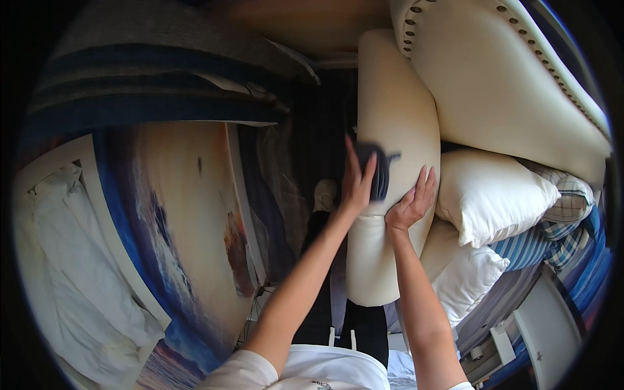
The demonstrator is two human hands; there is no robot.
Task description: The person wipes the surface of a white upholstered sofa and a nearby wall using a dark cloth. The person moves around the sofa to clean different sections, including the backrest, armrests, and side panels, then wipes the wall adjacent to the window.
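Observation:
My left hand [358, 187] grips a dark, rounded object with ridged sides [378, 170], blurred by motion, with a short tab sticking out to the right. It is held against or just over the cream upholstered cushion [397, 107] of a sofa; whether it touches cannot be told. Flat against the same cushion's surface, to the right, rests my right hand [414, 202], its fingers apart and holding nothing. Below my hands the cushion curves down to a rounded front section [373, 263].
Upper right rises a cream padded panel [487, 83] with dark nailheads. Right of the cushion lie white pillows [492, 195] and checked fabric [568, 195]. White cloth [83, 258] hangs at left, beside a wall with a seascape picture [190, 204]. Dark curtains [161, 107] hang above it.

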